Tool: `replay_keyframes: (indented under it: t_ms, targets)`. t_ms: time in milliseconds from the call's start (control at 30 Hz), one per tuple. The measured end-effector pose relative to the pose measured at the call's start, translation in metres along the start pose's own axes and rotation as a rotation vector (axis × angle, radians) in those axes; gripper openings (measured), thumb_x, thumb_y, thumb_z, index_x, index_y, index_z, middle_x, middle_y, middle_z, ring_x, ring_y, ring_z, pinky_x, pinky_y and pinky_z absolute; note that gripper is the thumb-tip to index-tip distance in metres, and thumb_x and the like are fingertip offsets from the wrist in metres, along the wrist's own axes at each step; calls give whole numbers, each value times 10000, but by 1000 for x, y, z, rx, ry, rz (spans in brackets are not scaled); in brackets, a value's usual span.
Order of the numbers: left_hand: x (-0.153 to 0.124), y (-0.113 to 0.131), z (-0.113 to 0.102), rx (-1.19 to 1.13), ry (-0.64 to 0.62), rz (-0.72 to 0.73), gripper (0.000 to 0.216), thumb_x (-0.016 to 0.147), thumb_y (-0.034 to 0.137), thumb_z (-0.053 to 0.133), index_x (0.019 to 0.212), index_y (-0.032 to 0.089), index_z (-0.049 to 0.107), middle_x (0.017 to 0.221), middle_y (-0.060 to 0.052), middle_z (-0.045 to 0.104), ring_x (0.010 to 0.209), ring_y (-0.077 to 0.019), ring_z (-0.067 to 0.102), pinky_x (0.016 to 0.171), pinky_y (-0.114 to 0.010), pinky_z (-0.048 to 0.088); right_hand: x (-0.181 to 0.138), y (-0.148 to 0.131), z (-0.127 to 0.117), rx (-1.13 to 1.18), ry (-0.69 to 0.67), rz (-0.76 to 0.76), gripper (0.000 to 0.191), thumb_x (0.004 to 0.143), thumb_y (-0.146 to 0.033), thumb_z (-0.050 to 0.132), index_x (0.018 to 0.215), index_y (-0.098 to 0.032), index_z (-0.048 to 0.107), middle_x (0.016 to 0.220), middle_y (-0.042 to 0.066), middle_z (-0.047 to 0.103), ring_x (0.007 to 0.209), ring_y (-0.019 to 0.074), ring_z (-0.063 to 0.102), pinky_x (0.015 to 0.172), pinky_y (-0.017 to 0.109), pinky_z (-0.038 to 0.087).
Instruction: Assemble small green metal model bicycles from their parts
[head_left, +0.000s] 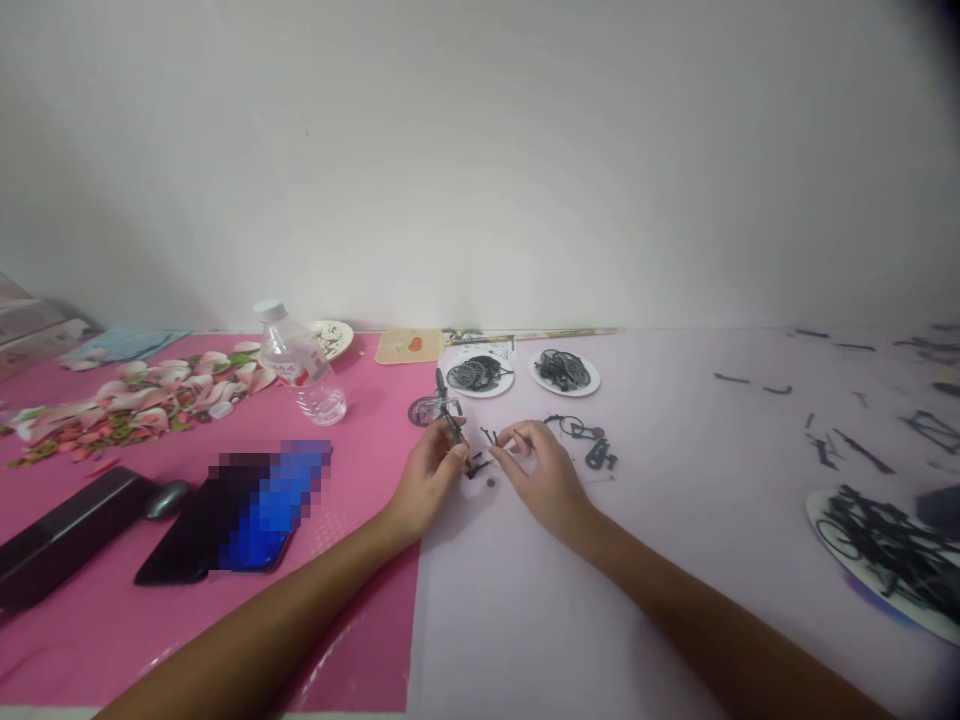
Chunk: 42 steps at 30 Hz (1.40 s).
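Observation:
My left hand point(433, 468) is closed around a small dark model bicycle part point(453, 424), a thin frame standing upright between thumb and fingers. A spoked wheel point(424, 411) shows just behind it; I cannot tell whether the two are joined. In a pinch, my right hand point(541, 465) has a tiny dark forked piece point(490, 437), a short gap away from the left hand. Below and between the hands lie a small dark bar point(480, 468) and a little round piece point(490, 483). Beyond my right hand are a ring-shaped part point(573, 427) and a dark green part point(599, 455).
Two white plates of black parts point(448, 380) point(597, 384) stand near the wall. A larger plate point(813, 508) and scattered pieces point(862, 452) are at right. Leftward are a water bottle point(300, 365), petals point(161, 400), phones point(180, 530) and a black case point(71, 535).

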<state>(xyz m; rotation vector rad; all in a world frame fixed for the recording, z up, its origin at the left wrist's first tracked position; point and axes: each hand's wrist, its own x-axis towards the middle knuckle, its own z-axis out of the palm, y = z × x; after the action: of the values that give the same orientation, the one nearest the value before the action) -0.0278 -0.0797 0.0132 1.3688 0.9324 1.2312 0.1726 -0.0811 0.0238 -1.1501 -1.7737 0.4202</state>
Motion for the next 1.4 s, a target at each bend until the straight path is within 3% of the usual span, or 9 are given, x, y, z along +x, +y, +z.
replay_keyframes:
  t_ms: [233, 333, 533, 733, 900, 1133, 1400]
  targets:
    - [2, 6, 6, 9, -33, -46, 447, 939, 428, 690, 1295, 182, 577, 1269, -128, 665, 1009, -216, 697, 893, -351, 556, 0, 0, 1, 85, -51, 62, 252, 916, -234, 681, 843, -259, 442, 948, 29, 722, 935, 220, 701, 831, 335, 512]
    - [1, 9, 9, -23, -87, -50, 399, 946, 413, 693, 1261, 180, 611, 1342, -149, 664, 1142, -256, 687, 964, -374, 551, 0, 0, 0, 97, -64, 67, 240, 907, -241, 685, 844, -258, 454, 1002, 47, 745, 969, 231, 719, 844, 347, 524]
    - [-2, 16, 12, -67, -138, -53, 467, 971, 408, 675, 1377, 192, 591, 1427, -155, 630, 1256, -291, 643, 1054, -412, 520, 1, 0, -3, 41, -62, 25, 118, 914, -237, 675, 915, -245, 557, 1018, 71, 729, 1108, 261, 707, 937, 387, 525]
    - [-4, 18, 14, -118, -151, -44, 497, 990, 416, 653, 1434, 224, 539, 1463, -143, 596, 1332, -295, 591, 1107, -441, 497, 1, -1, -4, -4, -92, 37, 94, 929, -237, 669, 944, -239, 576, 900, 30, 699, 811, 197, 673, 752, 311, 522]
    - [-4, 8, 14, -174, -125, 11, 436, 981, 398, 674, 1371, 259, 537, 1552, -125, 506, 1408, -278, 528, 1141, -438, 478, -1, 0, -3, 10, -104, 18, 80, 942, -248, 661, 961, -238, 584, 912, 39, 710, 812, 196, 664, 751, 313, 525]
    - [-6, 3, 14, -177, -96, 55, 369, 980, 373, 681, 1258, 263, 466, 1536, -127, 496, 1345, -254, 565, 1103, -469, 497, -1, 1, -2, 69, -106, 24, 86, 937, -244, 680, 969, -235, 600, 939, 40, 719, 834, 193, 672, 769, 311, 535]
    - [-7, 6, 10, -63, -109, 78, 255, 992, 400, 655, 1133, 218, 547, 1275, -103, 635, 1247, -248, 609, 1088, -428, 479, -1, 1, -2, 82, -130, 52, 86, 938, -261, 687, 947, -235, 606, 912, 30, 726, 827, 189, 674, 755, 307, 534]
